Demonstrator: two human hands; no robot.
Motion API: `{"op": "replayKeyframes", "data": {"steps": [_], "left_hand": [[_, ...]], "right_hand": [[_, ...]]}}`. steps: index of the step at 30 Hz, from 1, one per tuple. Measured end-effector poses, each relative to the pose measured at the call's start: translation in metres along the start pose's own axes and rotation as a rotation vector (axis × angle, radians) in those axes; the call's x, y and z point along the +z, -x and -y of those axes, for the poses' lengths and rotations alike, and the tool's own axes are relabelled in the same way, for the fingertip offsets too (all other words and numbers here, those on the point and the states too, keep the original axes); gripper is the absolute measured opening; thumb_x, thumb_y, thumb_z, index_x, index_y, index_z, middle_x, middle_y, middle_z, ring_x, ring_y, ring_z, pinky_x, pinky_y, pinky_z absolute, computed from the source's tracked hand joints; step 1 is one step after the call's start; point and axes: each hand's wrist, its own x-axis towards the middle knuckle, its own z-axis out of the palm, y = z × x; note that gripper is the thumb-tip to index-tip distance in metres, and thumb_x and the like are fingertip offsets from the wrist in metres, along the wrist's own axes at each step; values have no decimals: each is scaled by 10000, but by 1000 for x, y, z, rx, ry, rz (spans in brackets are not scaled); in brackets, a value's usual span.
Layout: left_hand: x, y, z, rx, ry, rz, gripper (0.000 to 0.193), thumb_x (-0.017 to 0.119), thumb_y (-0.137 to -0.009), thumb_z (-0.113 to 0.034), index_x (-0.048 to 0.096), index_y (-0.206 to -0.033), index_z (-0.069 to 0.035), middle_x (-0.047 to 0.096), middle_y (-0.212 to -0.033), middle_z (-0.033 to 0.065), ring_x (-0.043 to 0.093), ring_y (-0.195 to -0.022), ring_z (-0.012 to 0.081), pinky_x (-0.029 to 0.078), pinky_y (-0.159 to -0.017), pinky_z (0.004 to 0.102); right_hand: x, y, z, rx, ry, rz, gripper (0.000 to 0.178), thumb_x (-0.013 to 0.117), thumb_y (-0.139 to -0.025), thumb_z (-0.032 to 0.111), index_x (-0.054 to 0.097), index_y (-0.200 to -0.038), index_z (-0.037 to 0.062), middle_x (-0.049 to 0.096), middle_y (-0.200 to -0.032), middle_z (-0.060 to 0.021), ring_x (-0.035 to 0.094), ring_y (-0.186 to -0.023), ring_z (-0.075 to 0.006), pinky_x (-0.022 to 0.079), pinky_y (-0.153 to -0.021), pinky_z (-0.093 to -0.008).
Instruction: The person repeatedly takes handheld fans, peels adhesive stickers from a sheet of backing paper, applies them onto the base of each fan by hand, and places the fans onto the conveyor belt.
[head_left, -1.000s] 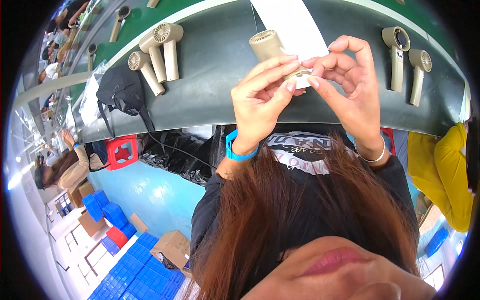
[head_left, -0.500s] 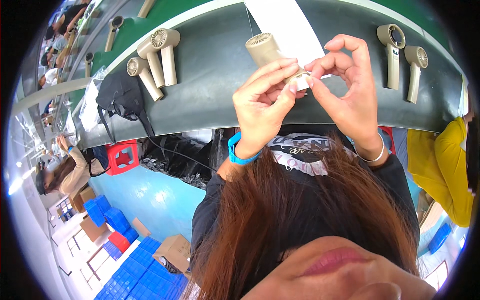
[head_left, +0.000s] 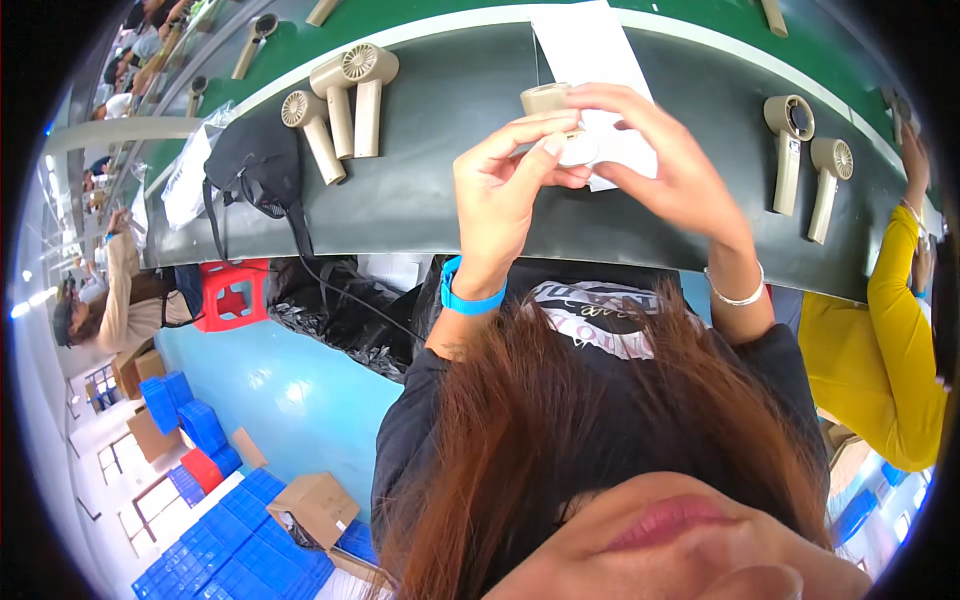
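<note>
Right hand [head_left: 688,178] in wider curl than before near beige fan [head_left: 543,98]

Everything points to a factory assembly floor. Beige handheld fans [head_left: 368,102], much alike, lie in groups at the upper left and right of a long dark tabletop [head_left: 440,170], alongside a green strip [head_left: 400,15]. A co-worker in yellow [head_left: 860,375] is at the right edge, more people [head_left: 118,106] at the far upper left. Lower left, stacked blue crates [head_left: 240,525] and a cardboard box [head_left: 318,506] stand on blue flooring [head_left: 250,365].
</note>
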Motion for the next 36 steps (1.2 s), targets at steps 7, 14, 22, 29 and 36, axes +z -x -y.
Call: {"op": "replayKeyframes", "data": {"steps": [7, 14, 22, 29, 36], "left_hand": [[-8, -13, 4, 58, -31, -31, 222, 619, -807, 39, 606, -1028, 58, 623, -1030, 146, 640, -734, 169, 556, -623, 263], [-2, -20, -5, 285, -288, -52, 213, 713, -722, 58, 578, -873, -7, 608, -947, 73, 611, -735, 113, 526, -599, 209], [-13, -34, 0, 245, -92, -43, 115, 610, -843, -24, 580, -951, 3, 591, -1041, 107, 569, -730, 103, 489, -607, 236], [-21, -66, 28, 208, -207, -5, 326, 567, -853, -3, 511, -1174, 2, 448, -1295, 106, 570, -809, 117, 503, -653, 229], [-40, -70, 57, 218, -698, 88, 261, 641, -809, -91, 587, -1051, -9, 575, -1140, 155, 588, -970, 268, 451, -862, 335]], "right_hand": [[16, -19, -14, -76, 347, 14, 367, 569, -772, 25, 540, -1138, 46, 578, -1143, -109, 538, -1039, -332, 389, -920, -382], [22, -29, -5, 59, 37, 104, 313, 479, -831, -18, 542, -1131, 48, 569, -1131, -140, 538, -1077, -305, 420, -918, -349], [7, -61, -36, -153, 310, 67, 405, 518, -777, -56, 519, -1165, 62, 498, -1210, -126, 578, -988, -337, 505, -810, -382], [-81, -165, -160, -119, 1022, -108, 337, 482, -738, -44, 518, -1065, 31, 485, -1242, -135, 516, -1007, -331, 431, -881, -368], [-91, -148, -197, 213, 1223, 4, 652, 461, -767, -76, 359, -1345, 209, 262, -1461, -105, 334, -1285, -360, 343, -944, -582]]}}
